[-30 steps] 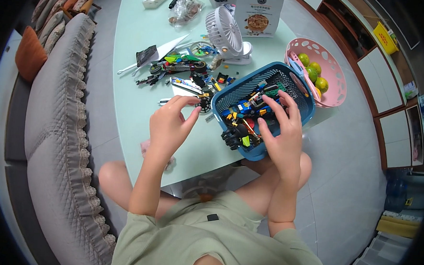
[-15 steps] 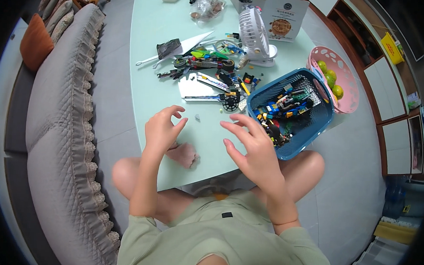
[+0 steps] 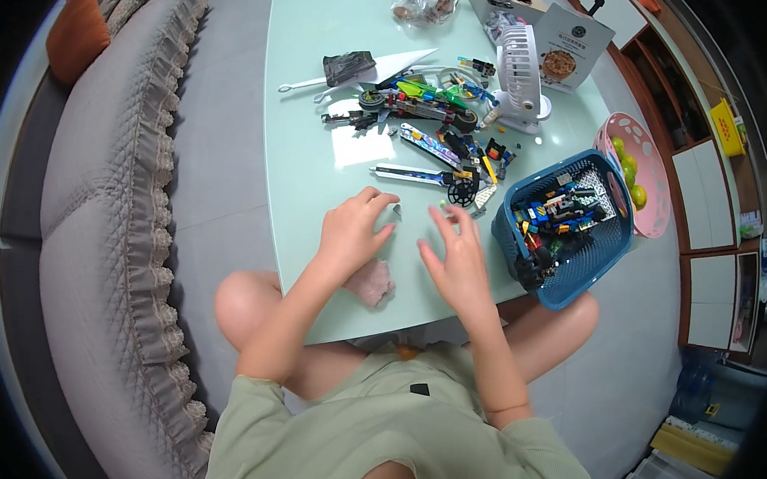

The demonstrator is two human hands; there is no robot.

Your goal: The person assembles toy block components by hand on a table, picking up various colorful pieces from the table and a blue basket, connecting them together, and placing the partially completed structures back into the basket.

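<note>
My left hand (image 3: 353, 231) is over the near part of the pale green glass table (image 3: 304, 183), thumb and fingers apart and nothing between them. Close to its index fingertip lies a small grey piece (image 3: 397, 211). My right hand (image 3: 460, 265) hovers to the right with spread fingers, also holding nothing. Its fingertips are close to a tiny yellow-green piece (image 3: 443, 203). Below my left hand is a crumpled pink cloth (image 3: 370, 284). Beyond both hands lie building-brick parts, among them a long white and dark blade-like build (image 3: 411, 174) and a black spoked wheel (image 3: 463, 189).
A blue basket (image 3: 563, 297) of brick builds stands at the right edge, beside a pink bowl (image 3: 659, 202) with green fruit. Farther back are a white fan (image 3: 520, 73), a box (image 3: 571, 50), a clear plastic bag (image 3: 426, 6) and a brick-built vehicle (image 3: 416, 108).
The view has shifted, so the table's things appear farther right and lower. My hands have come closer together, the left one nearer the small grey piece.
</note>
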